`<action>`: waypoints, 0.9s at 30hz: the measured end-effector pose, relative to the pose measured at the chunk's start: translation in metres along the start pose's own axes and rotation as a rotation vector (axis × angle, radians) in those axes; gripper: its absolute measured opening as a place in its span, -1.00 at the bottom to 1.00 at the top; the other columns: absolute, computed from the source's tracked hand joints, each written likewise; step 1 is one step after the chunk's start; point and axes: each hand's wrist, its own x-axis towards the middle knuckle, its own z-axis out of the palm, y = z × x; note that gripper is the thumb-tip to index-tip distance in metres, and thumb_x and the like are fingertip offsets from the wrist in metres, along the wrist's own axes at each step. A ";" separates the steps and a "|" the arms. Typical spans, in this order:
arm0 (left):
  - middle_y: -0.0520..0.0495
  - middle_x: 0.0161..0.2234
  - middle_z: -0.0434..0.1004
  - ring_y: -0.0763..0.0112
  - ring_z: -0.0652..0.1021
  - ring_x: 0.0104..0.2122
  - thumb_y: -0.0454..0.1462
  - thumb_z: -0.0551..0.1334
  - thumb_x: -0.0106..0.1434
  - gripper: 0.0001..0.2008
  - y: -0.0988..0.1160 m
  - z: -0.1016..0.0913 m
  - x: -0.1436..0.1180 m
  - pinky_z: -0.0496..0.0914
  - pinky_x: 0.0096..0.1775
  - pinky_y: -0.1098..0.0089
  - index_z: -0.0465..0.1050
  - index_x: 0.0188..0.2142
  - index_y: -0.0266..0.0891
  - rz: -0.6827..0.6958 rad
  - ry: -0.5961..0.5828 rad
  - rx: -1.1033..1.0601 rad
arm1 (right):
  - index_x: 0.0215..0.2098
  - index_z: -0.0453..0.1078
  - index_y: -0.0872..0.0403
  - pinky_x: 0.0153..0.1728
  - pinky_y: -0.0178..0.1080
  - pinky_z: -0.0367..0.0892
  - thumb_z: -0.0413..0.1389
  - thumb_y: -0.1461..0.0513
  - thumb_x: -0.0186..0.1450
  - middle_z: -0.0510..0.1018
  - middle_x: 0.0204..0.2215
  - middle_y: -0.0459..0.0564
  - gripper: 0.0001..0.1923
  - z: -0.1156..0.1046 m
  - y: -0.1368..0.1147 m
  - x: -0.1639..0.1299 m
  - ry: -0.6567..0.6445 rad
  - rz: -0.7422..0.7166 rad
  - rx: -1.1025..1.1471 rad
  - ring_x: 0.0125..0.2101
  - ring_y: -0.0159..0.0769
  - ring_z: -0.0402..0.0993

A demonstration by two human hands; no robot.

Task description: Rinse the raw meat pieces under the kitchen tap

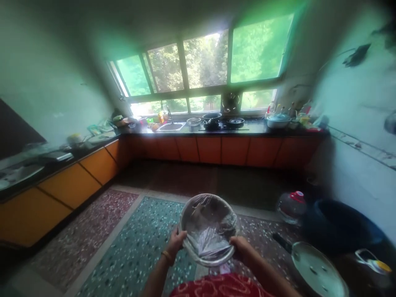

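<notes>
Both hands grip a steel bowl (pixel 208 229) covered with plastic wrap, held in the air over the speckled floor: left hand (pixel 176 241) closed on its left rim, right hand (pixel 241 246) closed on the right rim. Beside it lies a lidded pan (pixel 318 272).

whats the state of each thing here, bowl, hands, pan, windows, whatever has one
bowl: covered with plastic wrap, held up in both hands
left hand: gripping the bowl's left rim
right hand: gripping the bowl's right rim
pan: lower right, looks empty
pots on the stove: set on the far counter, contents too far to tell
windows: bright; open or shut unclear
cabinet doors: all shut
</notes>
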 end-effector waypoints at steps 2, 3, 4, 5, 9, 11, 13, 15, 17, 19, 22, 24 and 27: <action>0.10 -0.55 0.42 0.53 0.38 -0.62 -0.19 0.34 -0.15 -0.51 0.030 0.001 0.047 0.27 -0.57 0.52 0.35 -0.17 -0.24 0.030 0.062 -0.019 | -0.80 0.04 0.07 -0.74 -0.43 -0.10 -0.04 0.27 -0.15 0.03 -0.82 -0.18 -0.84 0.020 -0.056 0.040 -0.064 0.022 -0.039 -0.79 -0.54 -0.03; 0.10 -0.56 0.41 0.54 0.38 -0.63 -0.20 0.34 -0.16 -0.52 0.044 0.001 0.070 0.27 -0.57 0.53 0.34 -0.20 -0.25 0.048 0.095 -0.028 | -0.79 0.04 0.07 -0.74 -0.44 -0.09 -0.04 0.28 -0.14 0.04 -0.83 -0.19 -0.84 0.032 -0.085 0.058 -0.098 0.021 -0.054 -0.79 -0.54 -0.02; 0.10 -0.56 0.41 0.54 0.38 -0.63 -0.21 0.34 -0.16 -0.54 0.059 0.000 0.093 0.26 -0.58 0.53 0.34 -0.22 -0.25 0.063 0.126 -0.038 | -0.78 0.05 0.07 -0.75 -0.44 -0.07 -0.03 0.29 -0.13 0.04 -0.83 -0.19 -0.85 0.043 -0.114 0.078 -0.119 0.011 -0.073 -0.79 -0.53 -0.02; 0.10 -0.57 0.41 0.53 0.38 -0.63 -0.21 0.34 -0.16 -0.56 0.073 -0.002 0.117 0.27 -0.58 0.53 0.34 -0.24 -0.25 0.071 0.154 -0.049 | -0.78 0.06 0.07 -0.75 -0.43 -0.06 -0.04 0.29 -0.13 0.06 -0.84 -0.19 -0.85 0.055 -0.141 0.098 -0.135 0.007 -0.100 -0.80 -0.52 0.00; 0.05 -0.51 0.47 0.48 0.46 -0.57 -0.24 0.36 -0.18 -0.57 0.122 -0.013 0.232 0.33 -0.51 0.50 0.39 -0.25 -0.27 0.098 0.185 -0.117 | -0.78 0.07 0.07 -0.78 -0.42 -0.03 -0.04 0.34 -0.09 0.08 -0.85 -0.17 -0.83 0.101 -0.232 0.194 -0.115 0.023 -0.218 -0.82 -0.49 0.04; 0.03 -0.47 0.50 0.45 0.48 -0.54 -0.26 0.36 -0.18 -0.54 0.146 -0.019 0.298 0.35 -0.48 0.49 0.41 -0.22 -0.28 0.114 0.171 -0.138 | -0.76 0.08 0.07 -0.78 -0.41 -0.02 -0.04 0.36 -0.05 0.10 -0.85 -0.16 -0.82 0.121 -0.267 0.247 -0.096 0.022 -0.240 -0.82 -0.48 0.05; 0.02 -0.45 0.51 0.44 0.48 -0.53 -0.28 0.35 -0.19 -0.51 0.174 -0.022 0.366 0.35 -0.47 0.48 0.43 -0.18 -0.28 0.118 0.153 -0.142 | -0.72 0.08 0.07 -0.79 -0.41 -0.02 -0.04 0.36 -0.01 0.11 -0.85 -0.17 -0.81 0.139 -0.299 0.298 -0.049 0.019 -0.219 -0.82 -0.47 0.05; -0.01 -0.40 0.54 0.43 0.50 -0.50 -0.29 0.35 -0.20 -0.48 0.206 -0.020 0.430 0.37 -0.44 0.48 0.44 -0.15 -0.30 0.136 0.111 -0.145 | -0.69 0.08 0.07 -0.80 -0.42 -0.04 -0.04 0.37 0.02 0.11 -0.83 -0.19 -0.81 0.156 -0.332 0.342 0.001 0.023 -0.184 -0.82 -0.48 0.04; -0.03 -0.37 0.55 0.43 0.50 -0.48 -0.29 0.35 -0.23 -0.45 0.242 -0.014 0.488 0.37 -0.42 0.48 0.45 -0.14 -0.32 0.145 0.066 -0.136 | -0.65 0.11 0.08 -0.79 -0.44 -0.02 -0.03 0.36 0.07 0.14 -0.81 -0.20 -0.83 0.169 -0.369 0.380 0.041 0.023 -0.146 -0.81 -0.50 0.06; -0.02 -0.41 0.54 0.46 0.47 -0.51 -0.29 0.33 -0.27 -0.46 0.278 -0.001 0.543 0.34 -0.46 0.50 0.46 -0.18 -0.35 0.141 0.042 -0.124 | -0.58 0.19 0.11 -0.76 -0.45 0.05 -0.01 0.33 0.13 0.21 -0.77 -0.19 -0.87 0.178 -0.410 0.413 0.093 0.024 -0.077 -0.78 -0.50 0.12; 0.04 -0.53 0.47 0.50 0.42 -0.57 -0.32 0.30 -0.30 -0.53 0.325 0.024 0.622 0.29 -0.51 0.52 0.46 -0.27 -0.37 0.129 0.038 -0.119 | -0.42 0.28 0.13 -0.73 -0.45 0.14 0.03 0.25 0.22 0.35 -0.67 -0.14 -0.91 0.182 -0.475 0.467 0.127 0.046 0.103 -0.72 -0.48 0.24; 0.06 -0.57 0.45 0.51 0.40 -0.60 -0.33 0.28 -0.29 -0.55 0.350 0.042 0.674 0.27 -0.53 0.51 0.45 -0.29 -0.36 0.129 0.048 -0.113 | -0.34 0.31 0.13 -0.72 -0.45 0.17 0.03 0.20 0.25 0.42 -0.61 -0.10 -0.87 0.181 -0.516 0.509 0.087 0.042 0.212 -0.69 -0.48 0.29; 0.08 -0.58 0.43 0.52 0.38 -0.63 -0.32 0.28 -0.26 -0.55 0.384 0.062 0.752 0.27 -0.55 0.51 0.44 -0.26 -0.35 0.143 0.085 -0.107 | -0.27 0.33 0.15 -0.71 -0.46 0.23 0.00 0.20 0.30 0.47 -0.54 -0.05 -0.83 0.183 -0.575 0.579 0.001 0.005 0.340 -0.66 -0.48 0.34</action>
